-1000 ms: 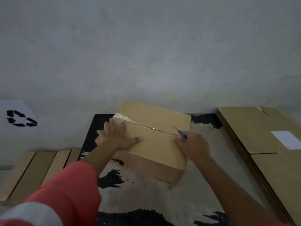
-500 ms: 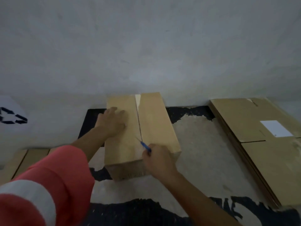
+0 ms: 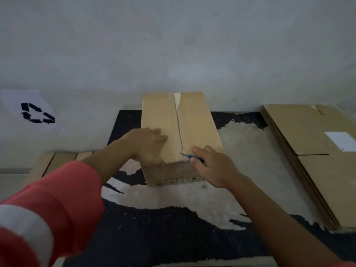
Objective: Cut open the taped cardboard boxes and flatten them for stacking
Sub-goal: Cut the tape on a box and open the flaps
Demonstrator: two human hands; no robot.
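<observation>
Middle of the desk (image 3: 173,237): a closed cardboard box (image 3: 194,128) stands lengthwise, with its far end against the wall (image 3: 173,45) at 12 o'clock and its near end facing the person at 6 o'clock.
Tape (image 3: 178,120): a strip runs down the middle of the box top from 12 to 6 o'clock, where the two flaps meet; it looks palest at the far end.
Left hand (image 3: 148,145): it lies flat on the left flap, at 9 o'clock of the tape, and presses down. The fingers are straight and close together, and the thumb is at the near top edge.
Right hand (image 3: 213,166): it is at 3 o'clock of the near end of the tape, with its fingers curled round a knife (image 3: 189,156).
Knife: it has a blue handle and a short blade that points toward 9 o'clock. The tip is at the tape line, close to the box's near edge.
Sleeve (image 3: 57,199): red with a pale band, on the left arm at 8 o'clock.
Stack of flat cardboard (image 3: 308,135): it lies on the desk at 3 o'clock, well apart from the box, and carries a white label (image 3: 340,140).
Flat boards (image 3: 57,160): more cardboard at 9 o'clock, partly hidden by the left arm.
Recycling sign (image 3: 37,113): a white sheet with black arrows at 10 o'clock.
Desk surface: black, worn through to pale patches around the box.
</observation>
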